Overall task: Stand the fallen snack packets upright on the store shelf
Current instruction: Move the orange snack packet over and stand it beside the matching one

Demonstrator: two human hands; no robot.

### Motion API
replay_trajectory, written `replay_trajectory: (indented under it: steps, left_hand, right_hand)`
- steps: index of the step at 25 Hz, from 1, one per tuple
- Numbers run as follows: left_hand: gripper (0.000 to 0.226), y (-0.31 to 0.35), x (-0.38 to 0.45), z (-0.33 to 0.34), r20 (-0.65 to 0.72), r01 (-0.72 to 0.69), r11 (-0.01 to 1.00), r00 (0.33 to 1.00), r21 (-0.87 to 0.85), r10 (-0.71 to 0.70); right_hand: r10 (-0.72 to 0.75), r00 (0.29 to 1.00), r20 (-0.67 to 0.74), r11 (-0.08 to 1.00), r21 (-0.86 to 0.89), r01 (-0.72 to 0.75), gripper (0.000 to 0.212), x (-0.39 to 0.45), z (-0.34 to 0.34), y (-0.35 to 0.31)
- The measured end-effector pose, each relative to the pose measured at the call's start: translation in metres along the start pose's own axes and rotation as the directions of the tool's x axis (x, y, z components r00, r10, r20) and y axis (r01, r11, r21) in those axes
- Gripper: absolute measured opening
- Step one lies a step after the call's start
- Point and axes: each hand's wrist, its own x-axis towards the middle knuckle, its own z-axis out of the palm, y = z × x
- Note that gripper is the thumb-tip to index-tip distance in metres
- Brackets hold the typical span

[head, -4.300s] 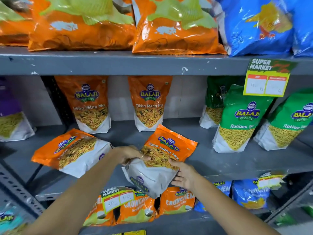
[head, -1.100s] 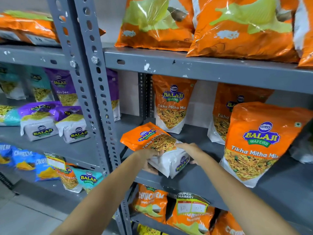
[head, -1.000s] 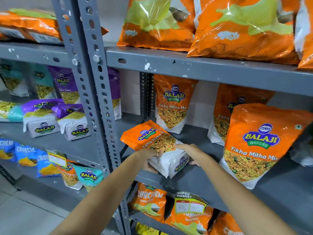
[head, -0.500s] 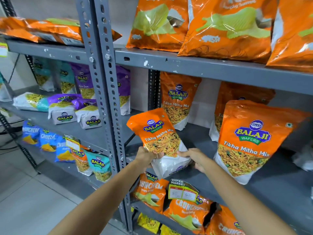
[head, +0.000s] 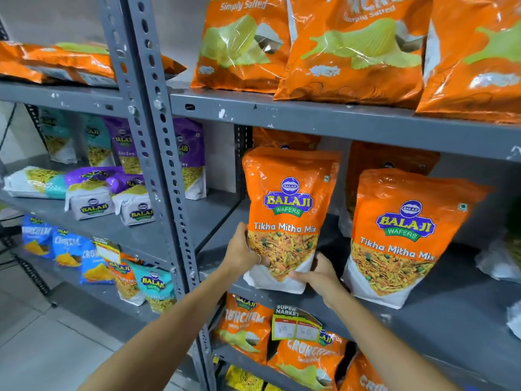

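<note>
Grey shelf (head: 439, 314), left hand (head: 242, 253), right hand (head: 320, 275) clasping upright packet (head: 284, 210) (near front edge)

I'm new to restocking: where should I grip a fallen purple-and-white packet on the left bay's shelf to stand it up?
Probably by its two side edges near the white base, coming from the front. That packet lies flat with the base facing you, like the orange packet held low between left hand and right hand.

Bright, even light; wide-angle edge distortion
</note>
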Motion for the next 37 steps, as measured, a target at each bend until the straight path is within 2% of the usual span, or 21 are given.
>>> replay_trajectory:
  steps: [4,7,10,13,17,19,21,22,24,27,30,37]
  left_hand:
    - [0.074,0.014,0.033,-0.003,-0.001,-0.028,1.000,1.000,-0.006,0.028]
    - [0.067,0.025,0.050,-0.007,0.001,0.015,0.993,1.000,-0.119,-0.015]
    - [0.043,0.037,0.058,-0.016,0.012,0.027,0.964,1.000,-0.264,-0.025]
    - [0.016,0.066,0.072,-0.032,-0.046,-0.014,0.917,0.999,-0.398,-0.004]
    - [0.008,0.104,0.086,-0.049,-0.137,-0.170,0.788,0.984,-0.591,0.109]
    - [0.026,0.089,0.078,-0.038,-0.116,-0.121,0.840,0.991,-0.529,0.069]
    - [0.068,0.049,0.056,-0.021,0.003,0.076,0.909,0.997,-0.410,-0.082]
    - [0.076,0.026,0.047,-0.015,0.071,0.150,0.918,0.989,-0.367,-0.133]
    - [0.054,-0.013,0.033,-0.008,0.151,0.175,0.943,0.979,-0.282,-0.137]
    - [0.031,-0.044,0.033,-0.009,0.072,0.133,0.987,0.989,-0.094,-0.127]
    - [0.013,-0.050,0.042,-0.020,-0.011,0.161,0.977,0.986,-0.138,-0.164]
    - [0.013,-0.069,0.062,-0.036,-0.021,0.176,0.973,0.983,-0.150,-0.181]
  right_hand:
    - [-0.095,0.981,-0.167,0.994,0.045,0.104,0.062,0.019,0.015,-0.004]
    - [-0.136,0.949,-0.286,0.988,0.035,0.152,0.044,0.028,0.020,0.002]
    - [-0.158,0.951,-0.267,0.986,0.017,0.168,0.042,0.034,0.015,0.009]
    - [-0.167,0.961,-0.221,0.986,-0.009,0.169,0.048,0.036,0.010,0.011]
    - [-0.150,0.961,-0.230,0.988,0.011,0.157,0.051,0.035,0.013,0.012]
    - [-0.135,0.963,-0.234,0.988,0.043,0.149,0.046,0.033,0.014,0.016]
    - [-0.127,0.970,-0.207,0.986,0.080,0.146,0.042,0.028,0.012,0.020]
    - [-0.128,0.975,-0.180,0.986,0.087,0.145,0.044,0.025,0.011,0.021]
    - [-0.119,0.985,-0.129,0.986,0.100,0.132,0.048,0.023,0.009,0.025]
    - [-0.108,0.990,-0.093,0.987,0.112,0.118,0.052,0.026,0.009,0.029]
    - [-0.127,0.990,-0.055,0.987,0.090,0.132,0.052,0.034,0.025,0.025]
    - [-0.175,0.975,-0.133,0.980,0.076,0.187,0.036,0.046,0.054,0.018]
